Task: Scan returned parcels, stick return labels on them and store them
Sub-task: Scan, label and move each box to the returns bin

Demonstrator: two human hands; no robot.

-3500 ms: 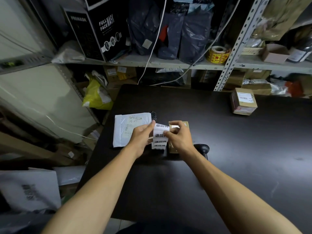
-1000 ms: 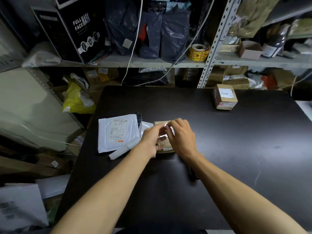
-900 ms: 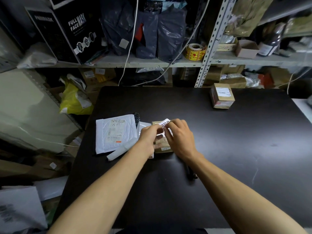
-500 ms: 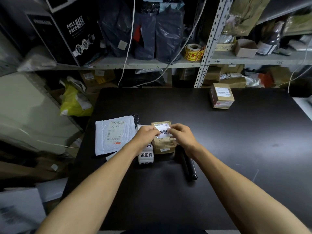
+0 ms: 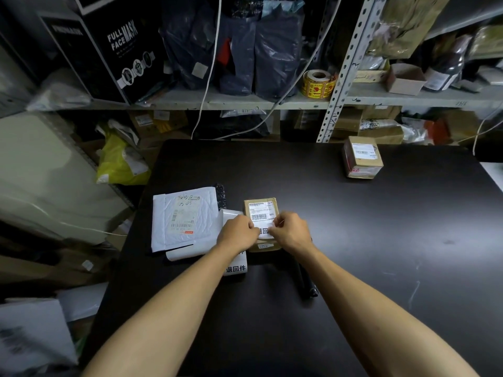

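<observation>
Brown cardboard parcel (image 5: 260, 213) lies flat on the black table (image 5: 353, 240) toward its left edge, with a white return label (image 5: 263, 231) across its near half. Both hands pinch that label, the left hand (image 5: 239, 232) at its left end and the right hand (image 5: 292, 231) at its right end, fingers curled. A white mailer (image 5: 182, 219) lies just left of the parcel, a label strip (image 5: 236, 268) under the left wrist, a black scanner (image 5: 306, 281) near the right forearm, and a second box (image 5: 362, 160) near the far right edge.
</observation>
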